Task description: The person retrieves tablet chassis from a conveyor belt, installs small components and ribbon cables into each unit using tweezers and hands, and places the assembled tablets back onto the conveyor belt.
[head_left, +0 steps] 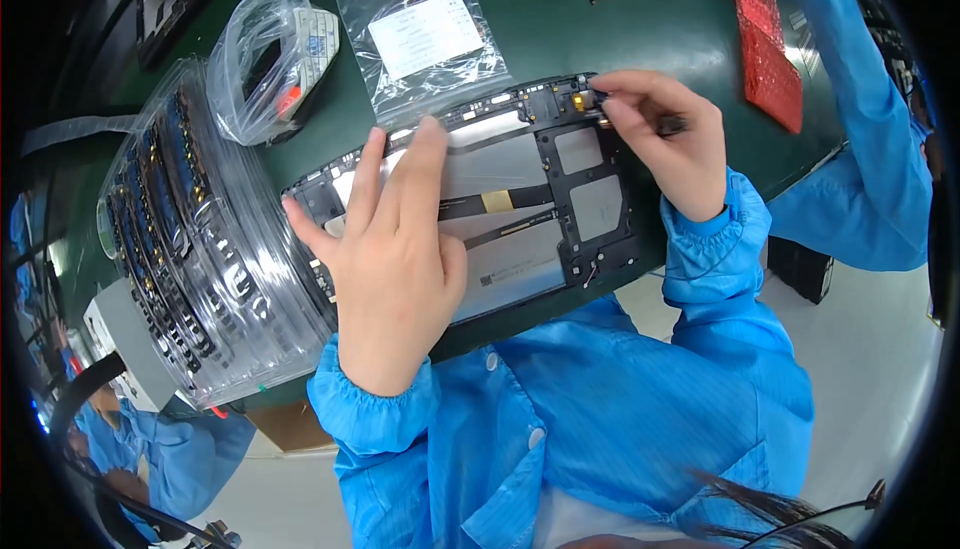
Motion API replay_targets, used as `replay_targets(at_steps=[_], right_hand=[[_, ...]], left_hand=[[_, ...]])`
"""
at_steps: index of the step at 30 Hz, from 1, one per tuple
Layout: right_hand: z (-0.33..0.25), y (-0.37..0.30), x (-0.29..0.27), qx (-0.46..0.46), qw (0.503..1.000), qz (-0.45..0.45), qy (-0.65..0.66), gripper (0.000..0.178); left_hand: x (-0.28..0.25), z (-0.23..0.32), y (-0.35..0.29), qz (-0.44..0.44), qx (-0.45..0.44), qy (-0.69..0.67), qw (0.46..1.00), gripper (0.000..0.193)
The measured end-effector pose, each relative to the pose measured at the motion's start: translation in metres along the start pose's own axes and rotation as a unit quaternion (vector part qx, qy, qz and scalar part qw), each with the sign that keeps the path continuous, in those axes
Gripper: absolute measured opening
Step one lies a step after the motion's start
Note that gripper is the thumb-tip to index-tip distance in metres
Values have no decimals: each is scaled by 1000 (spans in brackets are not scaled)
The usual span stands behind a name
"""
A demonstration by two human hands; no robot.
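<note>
Green table [660,39], left hand [395,259] palm-down

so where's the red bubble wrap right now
In the head view, the red bubble wrap lies on the green table at the upper right, between the person's right hand and a co-worker's blue sleeve.

I see a flat, opened electronic device [510,274] lying on the green table [560,39], its inner side up and slanted, the right end farther off than the left. Its black frame surrounds silvery plates. Two dark ribbon strips [525,197] run to the right section, one bearing a tan patch [496,201]. I make out two pale rectangular panels [597,207] there and a small yellow piece [584,101] at the far right corner.
</note>
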State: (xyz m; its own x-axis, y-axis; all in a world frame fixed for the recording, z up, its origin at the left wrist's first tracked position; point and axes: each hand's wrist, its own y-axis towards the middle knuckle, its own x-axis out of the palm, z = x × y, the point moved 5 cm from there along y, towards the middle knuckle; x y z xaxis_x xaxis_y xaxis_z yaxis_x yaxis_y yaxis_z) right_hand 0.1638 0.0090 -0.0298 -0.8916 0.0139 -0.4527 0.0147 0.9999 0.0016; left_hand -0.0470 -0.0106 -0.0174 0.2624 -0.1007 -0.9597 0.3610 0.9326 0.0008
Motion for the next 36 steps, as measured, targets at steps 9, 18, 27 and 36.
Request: replay_targets(at_steps=[9,18,27,36], right_hand=[[-3,1,-1,-46,996,10,-81,22],[-6,-4,-3,-66,998,5,-12,39],[-3,-3,-3,-45,998,16,45,36],[0,-1,-4,-66,995,13,-80,33]], left_hand=[[3,1,1,-23,-1,36,999,51],[5,4,1,-19,-13,38,999,56],[5,9,-1,8,-22,76,997,46],[6,11,-1,26,-10,94,995,42]])
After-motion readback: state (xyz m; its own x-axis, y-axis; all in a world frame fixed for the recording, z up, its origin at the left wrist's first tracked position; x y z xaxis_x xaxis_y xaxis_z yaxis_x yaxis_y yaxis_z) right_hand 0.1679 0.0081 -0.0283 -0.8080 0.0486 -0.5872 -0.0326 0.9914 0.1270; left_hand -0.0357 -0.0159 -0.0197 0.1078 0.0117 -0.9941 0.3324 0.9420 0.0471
